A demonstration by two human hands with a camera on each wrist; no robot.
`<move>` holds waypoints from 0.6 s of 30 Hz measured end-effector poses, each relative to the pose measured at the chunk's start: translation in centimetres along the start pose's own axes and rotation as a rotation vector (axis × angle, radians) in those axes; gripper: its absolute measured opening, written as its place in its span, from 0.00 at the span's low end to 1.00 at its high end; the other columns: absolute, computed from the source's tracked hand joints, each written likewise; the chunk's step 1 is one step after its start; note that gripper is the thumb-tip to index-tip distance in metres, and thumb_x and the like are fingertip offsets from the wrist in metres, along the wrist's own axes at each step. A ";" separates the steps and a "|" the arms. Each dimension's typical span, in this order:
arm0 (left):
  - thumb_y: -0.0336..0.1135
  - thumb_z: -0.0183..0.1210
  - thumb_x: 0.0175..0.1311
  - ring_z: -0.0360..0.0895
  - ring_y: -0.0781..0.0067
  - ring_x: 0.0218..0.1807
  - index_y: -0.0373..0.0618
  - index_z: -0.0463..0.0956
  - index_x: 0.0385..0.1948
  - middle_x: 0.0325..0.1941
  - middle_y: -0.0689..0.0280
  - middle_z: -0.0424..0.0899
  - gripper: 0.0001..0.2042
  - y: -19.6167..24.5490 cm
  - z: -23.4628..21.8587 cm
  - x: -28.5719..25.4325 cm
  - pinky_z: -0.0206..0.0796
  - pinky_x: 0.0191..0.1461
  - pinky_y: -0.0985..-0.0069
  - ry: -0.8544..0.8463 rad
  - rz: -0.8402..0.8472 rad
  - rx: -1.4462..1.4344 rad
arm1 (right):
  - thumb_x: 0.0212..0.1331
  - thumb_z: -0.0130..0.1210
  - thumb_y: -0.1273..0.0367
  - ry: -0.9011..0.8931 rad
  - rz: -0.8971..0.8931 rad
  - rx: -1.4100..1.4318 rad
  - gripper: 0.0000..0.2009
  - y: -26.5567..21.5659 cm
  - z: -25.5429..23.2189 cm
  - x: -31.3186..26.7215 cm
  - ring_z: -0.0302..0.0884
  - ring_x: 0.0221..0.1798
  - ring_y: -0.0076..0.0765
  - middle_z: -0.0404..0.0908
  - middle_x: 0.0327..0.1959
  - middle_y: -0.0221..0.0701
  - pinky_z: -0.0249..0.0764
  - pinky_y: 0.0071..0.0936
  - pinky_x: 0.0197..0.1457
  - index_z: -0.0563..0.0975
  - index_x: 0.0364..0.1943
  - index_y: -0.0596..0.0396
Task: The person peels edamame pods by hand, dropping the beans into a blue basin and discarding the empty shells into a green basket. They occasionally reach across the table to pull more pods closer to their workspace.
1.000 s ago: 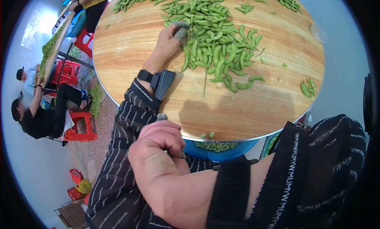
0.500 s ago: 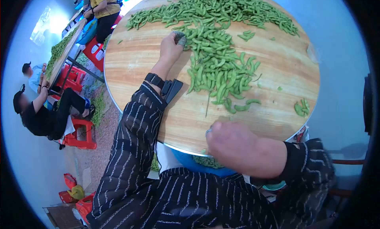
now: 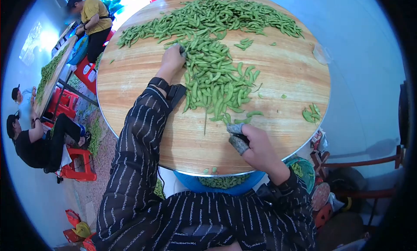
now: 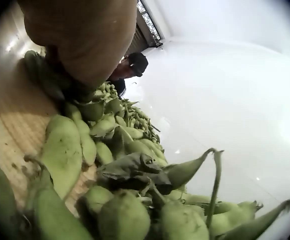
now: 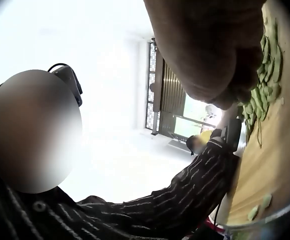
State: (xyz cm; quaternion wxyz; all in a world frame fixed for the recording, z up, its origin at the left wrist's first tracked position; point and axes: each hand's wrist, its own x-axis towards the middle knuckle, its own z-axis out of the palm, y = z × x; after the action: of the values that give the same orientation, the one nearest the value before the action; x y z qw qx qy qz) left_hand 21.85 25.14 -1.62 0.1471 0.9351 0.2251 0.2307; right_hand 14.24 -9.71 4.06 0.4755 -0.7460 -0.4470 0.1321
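Note:
A heap of green edamame pods (image 3: 208, 73) lies on the round wooden table (image 3: 139, 77). At the heap's left edge is my left hand (image 3: 173, 60), its covered fingertips right against the pods; what they hold is hidden. My right hand (image 3: 258, 149) hovers at the near end of the heap. Grey covers (image 3: 236, 128) wrap its thumb and forefinger, which stand apart with a dark gap between them. The forefinger reaches close to the nearest pods. In the left wrist view, pods (image 4: 65, 155) crowd under the hand.
A wider pile of pods (image 3: 217, 16) spreads across the table's far side. A few pods (image 3: 311, 114) lie at the right. Below the front edge, a blue basin (image 3: 184, 181) contains pods; a green basket (image 3: 307, 175) stands to its right. People (image 3: 26, 142) sit left.
My right hand has swung from over my left forearm, across the table's front edge, to the near end of the heap. The left hand stays at the heap's left edge.

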 end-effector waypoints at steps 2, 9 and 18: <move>0.35 0.52 0.49 0.72 0.51 0.36 0.39 0.71 0.27 0.30 0.51 0.75 0.09 -0.7 -0.1 0.2 0.64 0.41 0.62 0.035 0.015 0.038 | 0.49 0.49 0.68 0.046 0.016 0.029 0.08 0.8 0.6 0.3 0.68 0.27 0.51 0.71 0.23 0.45 0.63 0.38 0.30 0.70 0.26 0.60; 0.34 0.51 0.51 0.75 0.59 0.31 0.39 0.72 0.31 0.27 0.55 0.77 0.10 -1.0 -2.3 -2.3 0.65 0.35 0.69 0.053 0.090 -0.052 | 0.46 0.52 0.68 0.130 0.117 0.206 0.09 3.4 1.8 3.1 0.68 0.21 0.39 0.71 0.18 0.44 0.63 0.33 0.27 0.71 0.23 0.62; 0.25 0.54 0.51 0.72 0.81 0.29 0.39 0.72 0.33 0.27 0.68 0.76 0.07 3.7 -4.4 -11.0 0.65 0.34 0.83 0.039 0.118 -0.772 | 0.49 0.52 0.69 0.112 0.168 0.585 0.07 3.6 3.6 3.8 0.65 0.22 0.20 0.71 0.17 0.27 0.63 0.23 0.24 0.73 0.27 0.59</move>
State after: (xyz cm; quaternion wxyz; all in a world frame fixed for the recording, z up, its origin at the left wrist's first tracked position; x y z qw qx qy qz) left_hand 12.24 17.41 -0.47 0.4704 0.8177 0.0703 0.3243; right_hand 16.07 -5.07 0.08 0.6813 -0.6180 -0.3002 0.2528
